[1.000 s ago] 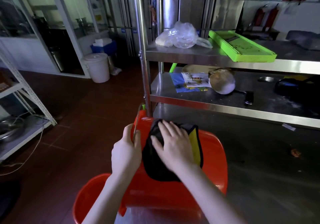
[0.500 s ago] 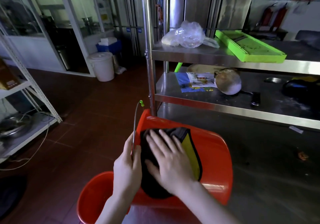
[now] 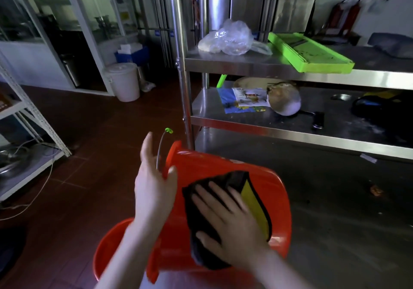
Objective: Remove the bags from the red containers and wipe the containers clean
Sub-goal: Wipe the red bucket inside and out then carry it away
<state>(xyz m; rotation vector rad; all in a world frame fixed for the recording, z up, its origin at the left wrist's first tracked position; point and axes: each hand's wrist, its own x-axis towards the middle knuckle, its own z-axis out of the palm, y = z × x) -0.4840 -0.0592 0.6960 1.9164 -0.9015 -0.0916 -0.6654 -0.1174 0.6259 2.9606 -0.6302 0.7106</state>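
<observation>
A red bucket (image 3: 225,168) lies tipped on its side in front of me, its rim to the left. My left hand (image 3: 154,183) grips that rim, thumb on the outer wall, next to the wire handle (image 3: 159,147) with a green tip. My right hand (image 3: 228,221) presses a black cloth with a yellow side (image 3: 254,201) flat against the bucket's outer wall, fingers spread. A second red container (image 3: 107,246) sits below, partly hidden by my arms. A crumpled clear plastic bag (image 3: 228,38) lies on the upper steel shelf.
A steel rack (image 3: 250,65) stands close ahead, carrying a green tray (image 3: 310,54), papers and a round bowl (image 3: 283,98). A white lidded bucket (image 3: 123,80) stands by the glass partition. A white rack (image 3: 33,114) with cables is at the left. Red tile floor lies between.
My right hand has slid the cloth down and to the right across the bucket wall. My left hand has shifted its hold on the rim, and the view has moved closer to the rack.
</observation>
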